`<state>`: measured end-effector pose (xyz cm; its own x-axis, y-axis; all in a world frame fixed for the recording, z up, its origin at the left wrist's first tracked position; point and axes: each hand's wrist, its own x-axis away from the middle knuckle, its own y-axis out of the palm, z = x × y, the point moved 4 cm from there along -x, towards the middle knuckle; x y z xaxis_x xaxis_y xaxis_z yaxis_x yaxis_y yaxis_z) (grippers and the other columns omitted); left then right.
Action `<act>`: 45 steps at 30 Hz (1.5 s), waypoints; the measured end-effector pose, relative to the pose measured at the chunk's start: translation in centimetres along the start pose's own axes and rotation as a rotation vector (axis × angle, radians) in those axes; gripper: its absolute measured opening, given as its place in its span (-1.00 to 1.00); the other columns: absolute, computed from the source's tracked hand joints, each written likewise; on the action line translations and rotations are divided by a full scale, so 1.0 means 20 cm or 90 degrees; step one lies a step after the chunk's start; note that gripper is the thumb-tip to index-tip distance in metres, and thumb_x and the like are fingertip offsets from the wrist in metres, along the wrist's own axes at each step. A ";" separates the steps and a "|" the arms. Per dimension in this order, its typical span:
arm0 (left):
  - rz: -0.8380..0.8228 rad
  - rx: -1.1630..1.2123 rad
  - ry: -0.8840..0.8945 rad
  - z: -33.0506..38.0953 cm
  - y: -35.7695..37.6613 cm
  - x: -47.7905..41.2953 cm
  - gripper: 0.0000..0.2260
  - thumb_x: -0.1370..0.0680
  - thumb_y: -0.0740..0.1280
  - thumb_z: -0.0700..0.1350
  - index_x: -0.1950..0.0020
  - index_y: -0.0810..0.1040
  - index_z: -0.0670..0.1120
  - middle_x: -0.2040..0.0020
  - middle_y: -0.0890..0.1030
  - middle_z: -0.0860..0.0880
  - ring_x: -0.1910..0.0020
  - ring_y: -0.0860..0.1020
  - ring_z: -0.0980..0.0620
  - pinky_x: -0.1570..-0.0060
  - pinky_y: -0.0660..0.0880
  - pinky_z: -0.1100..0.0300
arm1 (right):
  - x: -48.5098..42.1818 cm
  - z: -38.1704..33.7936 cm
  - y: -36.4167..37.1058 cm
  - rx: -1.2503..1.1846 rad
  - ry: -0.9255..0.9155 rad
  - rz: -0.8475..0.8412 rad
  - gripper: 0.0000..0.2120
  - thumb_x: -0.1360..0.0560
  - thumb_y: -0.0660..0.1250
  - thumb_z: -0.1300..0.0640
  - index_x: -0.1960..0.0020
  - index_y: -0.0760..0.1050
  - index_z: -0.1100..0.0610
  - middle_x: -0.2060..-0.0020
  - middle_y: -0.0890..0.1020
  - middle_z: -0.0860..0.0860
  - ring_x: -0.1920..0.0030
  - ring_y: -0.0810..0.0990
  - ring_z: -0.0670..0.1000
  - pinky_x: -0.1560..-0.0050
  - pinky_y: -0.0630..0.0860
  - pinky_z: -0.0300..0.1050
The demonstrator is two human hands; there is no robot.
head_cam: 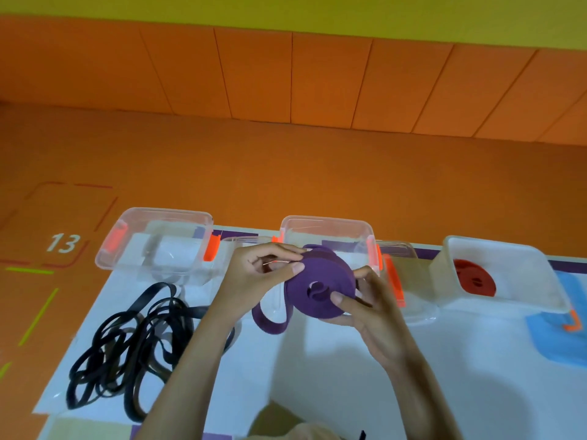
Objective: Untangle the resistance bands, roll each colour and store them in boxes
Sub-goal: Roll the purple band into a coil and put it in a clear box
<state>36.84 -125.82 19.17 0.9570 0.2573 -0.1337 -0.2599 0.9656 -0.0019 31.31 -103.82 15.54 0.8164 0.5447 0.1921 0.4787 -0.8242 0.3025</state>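
A purple resistance band (pixel 320 285) is wound into a thick roll and held above the table, with a loose loop (pixel 270 322) hanging from its lower left. My left hand (pixel 263 271) pinches the roll's upper left edge. My right hand (pixel 365 300) cups the roll from below, thumb pressed on its face. A tangle of black bands (pixel 127 344) lies on the table at the left. A rolled red band (pixel 475 277) sits inside the white box (pixel 524 300) at the right. Two clear boxes stand behind: one (pixel 155 242) at the left and one (pixel 327 230) behind the roll.
The boxes line the far edge of a white table (pixel 349 360). Clear lids with orange clips (pixel 394 281) lie between the boxes. A blue patch (pixel 559 341) marks the table's right side. Orange floor with a painted 13 (pixel 63 242) lies beyond and to the left.
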 end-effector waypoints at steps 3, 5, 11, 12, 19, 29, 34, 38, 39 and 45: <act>0.008 -0.025 0.010 -0.01 0.07 -0.01 -0.86 -0.47 0.61 -0.18 0.02 0.75 -0.02 -0.02 0.78 0.00 -0.06 0.74 0.02 -0.04 0.61 0.28 | -0.01 0.01 -0.02 -0.005 0.044 -0.012 -0.56 -0.37 0.63 0.15 -0.16 0.52 0.11 -0.19 0.68 0.21 -0.20 0.68 0.25 -0.04 0.68 0.24; 0.019 -0.029 0.001 -0.02 0.13 -0.02 -0.86 -0.45 0.62 -0.17 0.07 0.74 0.00 0.00 0.78 -0.01 -0.03 0.74 0.02 -0.01 0.62 0.25 | -0.02 0.00 -0.04 0.005 0.037 0.021 -0.55 -0.34 0.65 0.10 -0.17 0.59 0.03 -0.16 0.70 0.17 -0.19 0.69 0.22 0.01 0.69 0.18; -0.074 -0.055 -0.068 -0.08 0.18 -0.04 -0.78 -0.50 0.56 -0.04 -0.13 0.77 0.16 -0.18 0.73 0.04 -0.23 0.67 -0.07 -0.17 0.66 -0.03 | -0.04 0.01 -0.14 -0.109 0.018 0.077 -0.71 -0.40 0.60 0.26 -0.07 0.64 0.07 -0.14 0.70 0.15 -0.17 0.70 0.20 -0.01 0.69 0.18; -0.085 -0.059 -0.080 -0.09 0.18 -0.04 -0.76 -0.51 0.56 -0.03 -0.16 0.77 0.16 -0.18 0.72 0.03 -0.24 0.67 -0.08 -0.19 0.66 -0.06 | -0.04 0.02 -0.15 -0.125 0.031 0.060 -0.72 -0.42 0.57 0.29 -0.07 0.63 0.07 -0.15 0.70 0.14 -0.18 0.70 0.20 -0.03 0.69 0.18; -0.057 -0.098 -0.101 -0.11 0.23 -0.04 -0.81 -0.50 0.61 -0.17 -0.06 0.75 0.05 -0.06 0.76 0.00 -0.13 0.70 -0.05 -0.09 0.68 0.06 | -0.06 -0.01 -0.27 0.058 0.062 -0.003 -0.68 -0.42 0.62 0.22 -0.10 0.61 0.09 -0.15 0.71 0.08 -0.18 0.69 0.19 -0.08 0.67 0.13; 0.005 -0.078 -0.121 -0.18 0.34 0.02 -0.80 -0.51 0.59 -0.23 -0.03 0.72 0.02 -0.09 0.76 0.00 -0.12 0.72 -0.06 -0.11 0.66 0.10 | -0.07 0.03 -0.38 -0.197 0.115 0.081 -0.75 -0.52 0.48 0.19 -0.20 0.67 0.14 -0.23 0.68 0.20 -0.19 0.71 0.17 -0.03 0.68 0.20; 0.081 -0.033 -0.101 -0.18 0.33 0.06 -0.79 -0.49 0.58 -0.19 -0.04 0.75 0.09 -0.12 0.76 -0.01 -0.15 0.71 -0.04 -0.05 0.63 0.23 | -0.06 0.07 -0.37 -0.251 0.207 0.013 -0.69 -0.53 0.49 0.19 -0.27 0.64 0.14 -0.31 0.65 0.20 -0.30 0.64 0.23 -0.18 0.63 0.33; 0.103 -0.020 -0.125 -0.22 0.33 0.08 -0.80 -0.50 0.58 -0.22 -0.03 0.74 0.06 -0.10 0.77 -0.03 -0.10 0.73 -0.05 -0.03 0.63 0.22 | -0.07 0.07 -0.44 -0.166 0.197 0.027 -0.65 -0.43 0.53 0.24 -0.21 0.64 0.21 -0.31 0.62 0.25 -0.36 0.58 0.30 -0.28 0.60 0.32; 0.109 -0.016 -0.127 -0.23 0.35 0.09 -0.81 -0.50 0.59 -0.20 -0.03 0.74 0.05 -0.10 0.77 -0.03 -0.10 0.73 -0.07 -0.04 0.64 0.20 | -0.07 0.07 -0.44 -0.168 0.177 0.029 -0.60 -0.44 0.51 0.26 -0.27 0.61 0.21 -0.30 0.63 0.25 -0.35 0.60 0.30 -0.25 0.62 0.30; 0.244 -0.047 -0.127 -0.31 0.43 0.09 -0.86 -0.48 0.61 -0.13 0.10 0.68 0.03 0.02 0.75 0.01 0.04 0.73 0.00 0.11 0.65 0.22 | -0.07 0.10 -0.40 -0.241 0.068 0.106 -0.59 -0.44 0.46 0.32 -0.26 0.64 0.06 -0.16 0.71 0.17 -0.14 0.71 0.17 0.00 0.70 0.11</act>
<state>35.52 -117.35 12.73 0.7938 0.6057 0.0559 -0.6027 0.7956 -0.0614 26.96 -98.30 10.87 0.8252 0.4382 0.3565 0.1742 -0.7978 0.5772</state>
